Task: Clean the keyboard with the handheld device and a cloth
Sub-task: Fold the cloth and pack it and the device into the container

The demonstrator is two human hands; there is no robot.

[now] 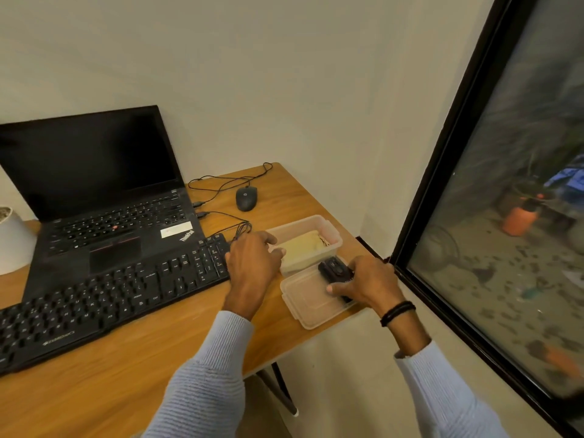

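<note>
Right hand (369, 282) clamps its grip on the handheld device (335, 268); left hand (252, 260) clutches the tub (316, 221) rim; best lift straight up

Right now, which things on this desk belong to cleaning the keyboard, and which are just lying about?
For the job: keyboard, handheld device in the right hand, cloth in the box the left hand holds.
Lying about: laptop, mouse, lid, white pot.
</note>
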